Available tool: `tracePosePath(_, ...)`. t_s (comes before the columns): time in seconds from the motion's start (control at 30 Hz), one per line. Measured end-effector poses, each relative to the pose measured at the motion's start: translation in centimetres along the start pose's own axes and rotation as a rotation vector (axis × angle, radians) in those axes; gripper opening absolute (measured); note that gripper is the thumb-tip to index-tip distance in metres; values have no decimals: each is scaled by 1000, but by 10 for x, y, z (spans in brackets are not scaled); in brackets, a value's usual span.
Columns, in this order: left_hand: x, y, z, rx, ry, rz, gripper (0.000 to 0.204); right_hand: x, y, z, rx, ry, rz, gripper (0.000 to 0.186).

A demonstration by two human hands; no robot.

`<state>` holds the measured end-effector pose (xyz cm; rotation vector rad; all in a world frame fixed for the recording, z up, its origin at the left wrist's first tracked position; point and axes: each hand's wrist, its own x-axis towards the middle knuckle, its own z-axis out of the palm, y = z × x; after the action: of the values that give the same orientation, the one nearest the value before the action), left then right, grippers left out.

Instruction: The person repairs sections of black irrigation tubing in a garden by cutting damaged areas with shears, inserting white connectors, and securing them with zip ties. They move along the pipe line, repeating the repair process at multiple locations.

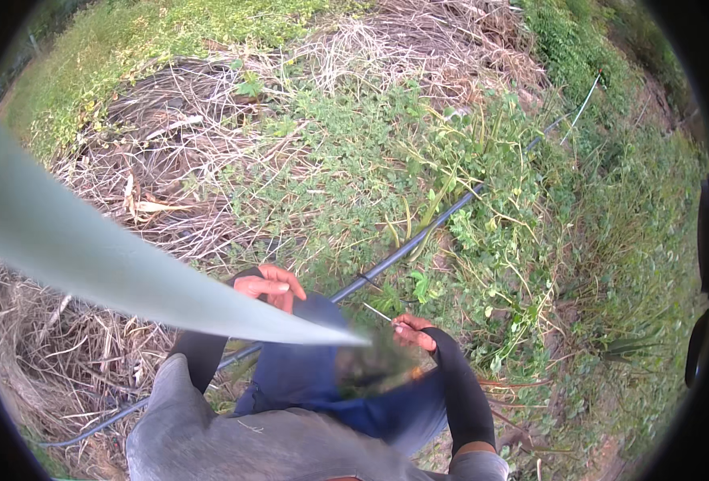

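My left hand [272,287] is raised beside my left knee, its fingers loosely bent and apart, with nothing visible in it. My right hand [414,332] is closed round the end of a thin, pale, straight tool [377,313], which points up and left; its exact kind is too small to tell. A long, pale green pointed leaf [146,256] crosses close in front of the view from the left. Its tip ends between my hands, over my blue trousers [290,369], and it hides part of my left forearm.
A black irrigation pipe [406,246] runs diagonally over the ground past my knees. Low green weeds [490,240] grow ahead and to the right. Heaps of dry stalks [174,144] lie ahead and to the left. A thin pale stake [583,108] leans at the far right.
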<state>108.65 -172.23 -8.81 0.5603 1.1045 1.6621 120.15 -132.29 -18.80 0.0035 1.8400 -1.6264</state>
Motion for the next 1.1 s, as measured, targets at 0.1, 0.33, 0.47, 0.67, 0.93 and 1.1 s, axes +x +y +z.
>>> tracePosePath(0.1, -7, -33, -97, 0, 446, 235, 33, 35, -49, 56, 112, -110, -120, 36)
tracePosePath(0.33, 75, -178, -225, 483, 535, -413, 41, 121, -68, 69, 113, -341, -383, 48)
tracePosePath(0.47, 122, -224, -237, 831, 399, -523, 51, 205, -20, 3, -396, 39, -175, 27)
tracePosePath(0.67, 121, -262, -165, 97, 244, -491, 43, 126, 0, 42, -298, 264, 51, 37)
tracePosePath(0.93, 96, -238, -142, -296, 276, -392, 34, 87, -55, 102, -478, 388, 255, 35)
tracePosePath(1.1, 117, -236, -155, -217, 150, -413, 35, 112, -85, 101, -734, 414, 118, 29)
